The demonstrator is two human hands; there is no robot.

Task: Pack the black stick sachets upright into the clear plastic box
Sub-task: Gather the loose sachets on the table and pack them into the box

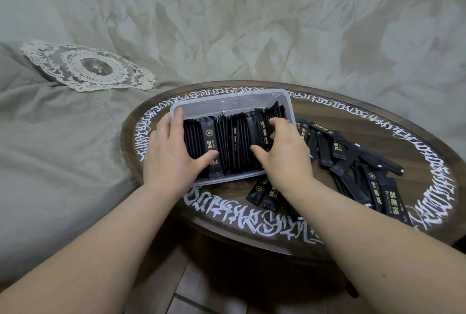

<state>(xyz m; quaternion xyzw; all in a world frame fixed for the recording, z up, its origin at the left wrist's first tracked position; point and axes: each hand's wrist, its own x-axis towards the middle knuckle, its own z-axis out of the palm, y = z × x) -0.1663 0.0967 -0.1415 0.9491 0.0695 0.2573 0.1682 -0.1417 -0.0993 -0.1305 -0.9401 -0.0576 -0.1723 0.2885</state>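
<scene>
The clear plastic box (227,98) sits on a round dark wooden table (327,117), holding a packed row of black stick sachets (237,142) standing on edge. My left hand (169,155) grips the left end of that row, fingers along the box's left wall and thumb across the sachets' front. My right hand (285,152) grips the right end of the row, fingers curled over the sachet tops, thumb at the front. A loose pile of black sachets (353,162) lies on the table to the right of the box, with a few under my right wrist.
White script lettering (252,218) rings the table's rim. A grey-green fabric-covered surface (63,150) lies left of the table with a lace doily (88,66) on it. A draped cloth hangs behind. Tiled floor shows below the table's near edge.
</scene>
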